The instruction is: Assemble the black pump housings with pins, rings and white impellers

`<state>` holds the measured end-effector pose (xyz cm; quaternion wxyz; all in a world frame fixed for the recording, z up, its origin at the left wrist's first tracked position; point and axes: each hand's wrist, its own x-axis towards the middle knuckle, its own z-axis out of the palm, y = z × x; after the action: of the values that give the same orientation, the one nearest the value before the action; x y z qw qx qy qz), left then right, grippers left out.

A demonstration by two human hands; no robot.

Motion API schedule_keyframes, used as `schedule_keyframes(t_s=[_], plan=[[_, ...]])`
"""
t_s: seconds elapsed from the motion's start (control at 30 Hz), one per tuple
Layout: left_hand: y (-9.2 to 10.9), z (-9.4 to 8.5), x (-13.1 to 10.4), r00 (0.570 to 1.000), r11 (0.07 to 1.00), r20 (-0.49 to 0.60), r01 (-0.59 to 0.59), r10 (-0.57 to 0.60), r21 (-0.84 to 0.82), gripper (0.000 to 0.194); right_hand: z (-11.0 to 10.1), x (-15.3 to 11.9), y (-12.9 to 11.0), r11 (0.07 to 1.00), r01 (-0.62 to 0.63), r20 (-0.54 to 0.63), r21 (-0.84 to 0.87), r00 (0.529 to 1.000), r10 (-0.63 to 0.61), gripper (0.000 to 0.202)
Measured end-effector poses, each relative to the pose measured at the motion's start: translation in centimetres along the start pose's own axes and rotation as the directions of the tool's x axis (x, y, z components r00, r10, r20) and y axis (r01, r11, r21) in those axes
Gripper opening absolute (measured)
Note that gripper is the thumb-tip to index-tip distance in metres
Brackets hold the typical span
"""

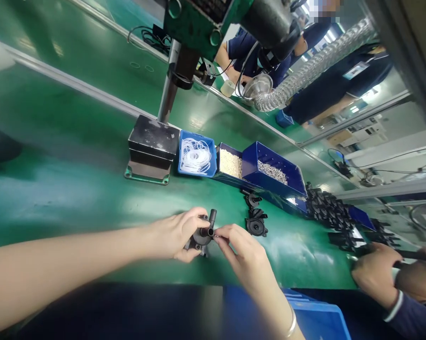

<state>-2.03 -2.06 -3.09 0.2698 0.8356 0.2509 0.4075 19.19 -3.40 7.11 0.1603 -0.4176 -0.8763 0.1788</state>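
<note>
Taking the clock from the part in hand, a green work surface (103,203) spreads all around. A green press head (195,23) hangs at 12 o'clock, and its dark plate (209,8) bears lettering too small to read; its post stands on a black base (152,141) at 11. A person in dark clothing (315,97) stands at 1 o'clock beyond a clear ribbed hose (319,61), wearing a badge (356,70) whose print is illegible. A pile of black parts (329,212) lies near 3, a blue crate (321,318) sits at 4, and a dark blue bin (281,182) of metal pins stands between 1 and 2. A blue tray (195,173) of white rings is at 12, just beside a box of cream-coloured pieces (230,163). A co-worker's hand (375,269) shows between 3 and 4.

The left hand (189,231), at 9, is curled around the black part (203,234), thumb and fingers gripping its body; one tube points to 12, another faces the wearer. The right hand (243,250), between 3 and 4, has thumb and forefinger pinched on a tiny shiny piece (216,235) beside that second tube's mouth. Two loose parts (256,225) lie near 2.
</note>
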Motion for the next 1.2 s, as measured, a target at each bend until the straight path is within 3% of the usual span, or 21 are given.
schedule_keyframes(t_s=[0.17,0.3,0.4,0.47,0.6,0.77,0.93,1.2], plan=[[-0.1,-0.1,0.0,1.000,1.000,0.009,0.012,-0.012,-0.027,0.061,0.1,-0.2,0.2,0.992,-0.063,-0.001,0.110,0.998,0.063,0.012],[-0.1,-0.2,-0.1,1.000,0.999,0.016,0.021,-0.021,-0.046,0.058,0.2,-0.6,0.5,0.933,-0.216,-0.030,0.287,0.972,0.234,0.008],[0.0,-0.5,0.0,0.998,0.994,0.036,0.050,-0.046,-0.099,0.056,0.2,-0.9,0.7,0.865,-0.298,-0.126,0.404,0.919,0.375,0.007],[0.1,-0.7,0.2,0.996,0.985,0.042,0.089,-0.084,-0.145,0.056,0.2,-0.9,0.5,0.877,-0.281,-0.233,0.390,0.891,0.390,0.010],[0.3,-0.6,0.3,0.984,0.957,0.002,0.173,-0.177,-0.233,0.071,0.4,0.2,-1.0,0.966,-0.101,-0.371,0.240,0.910,0.187,0.020],[0.3,-0.1,0.1,0.971,0.930,-0.033,0.216,-0.236,-0.297,0.111,1.9,3.2,-2.9,0.996,0.083,-0.298,-0.013,0.951,-0.083,0.025],[0.4,-0.1,0.0,0.949,0.884,0.014,0.298,-0.315,-0.361,0.128,3.3,4.6,-3.4,0.984,0.135,-0.231,-0.120,0.960,-0.160,0.019],[0.2,0.2,0.2,0.962,0.866,-0.035,0.229,-0.272,-0.445,0.132,4.2,3.8,-2.8,0.957,0.211,-0.182,-0.199,0.952,-0.248,0.023]])
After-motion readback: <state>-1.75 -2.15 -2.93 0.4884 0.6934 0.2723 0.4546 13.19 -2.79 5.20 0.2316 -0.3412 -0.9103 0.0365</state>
